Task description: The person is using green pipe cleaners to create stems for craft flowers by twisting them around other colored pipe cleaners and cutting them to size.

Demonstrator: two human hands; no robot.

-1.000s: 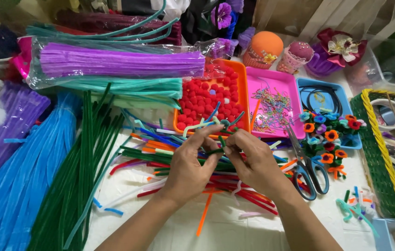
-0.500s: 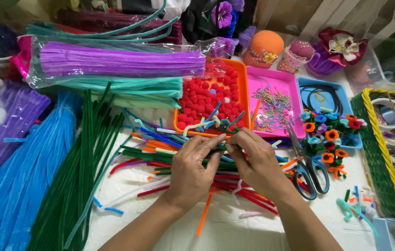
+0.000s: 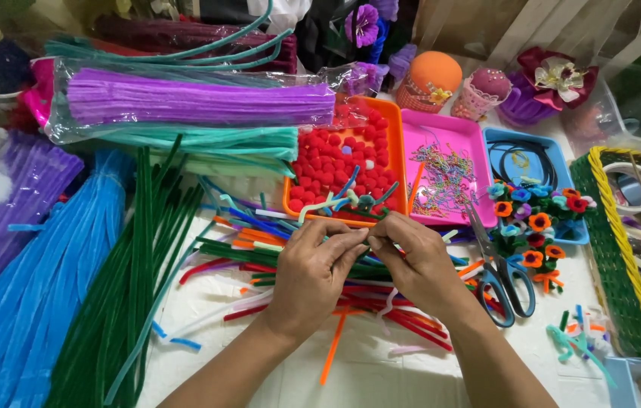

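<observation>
right now your left hand (image 3: 311,273) and right hand (image 3: 420,264) meet fingertip to fingertip, both pinching one short pipe cleaner piece (image 3: 366,240) near three trays (image 3: 449,136); one pair of scissors (image 3: 503,276) lies right.

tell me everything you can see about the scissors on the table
The scissors lie flat on the white table, just to the side of the right hand and not touching it. The handles are dark with blue loops and point toward the person; the slim metal blades look shut and point up toward the pink tray, the tips over its front edge. They rest partly on loose pipe cleaner pieces, with the small pipe cleaner flowers on their other side.
</observation>
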